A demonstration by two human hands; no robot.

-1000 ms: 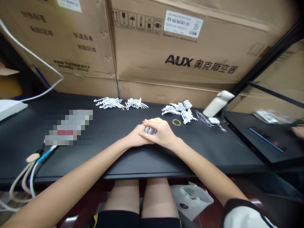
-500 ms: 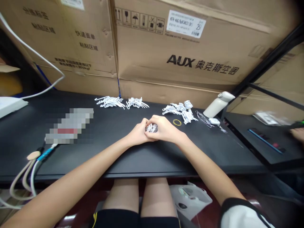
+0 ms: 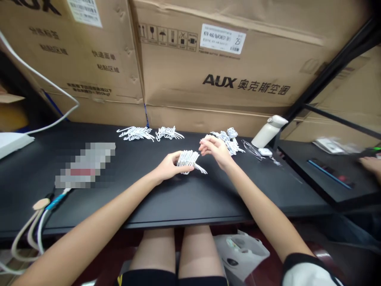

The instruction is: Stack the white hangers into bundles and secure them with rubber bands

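Hands have split since the earlier frame: they were wrapped together around the bundle, now they're apart and the bundle is in plain view. Left hand (image 3: 169, 167) is clamped on the bundle (image 3: 188, 157) of white hooks, thumb along its near side, loose ends sticking out to the right; it's held over the middle of the black table (image 3: 178, 202). Right hand (image 3: 217, 151) is off the bundle, just to its right, fingers loosely curled; can't tell if anything is pinched in them. It partly covers the right pile (image 3: 235, 147) of similar hooks. Left pile (image 3: 135, 133) and middle pile (image 3: 169, 133) lie along the back, side by side, near the cardboard boxes (image 3: 175, 79). Bottle (image 3: 268, 133) leans at the right, white case (image 3: 264, 152) just in front of it. Pixelated item (image 3: 86, 165) at left. Another person's hand (image 3: 370, 163) shows at the right edge, well apart.
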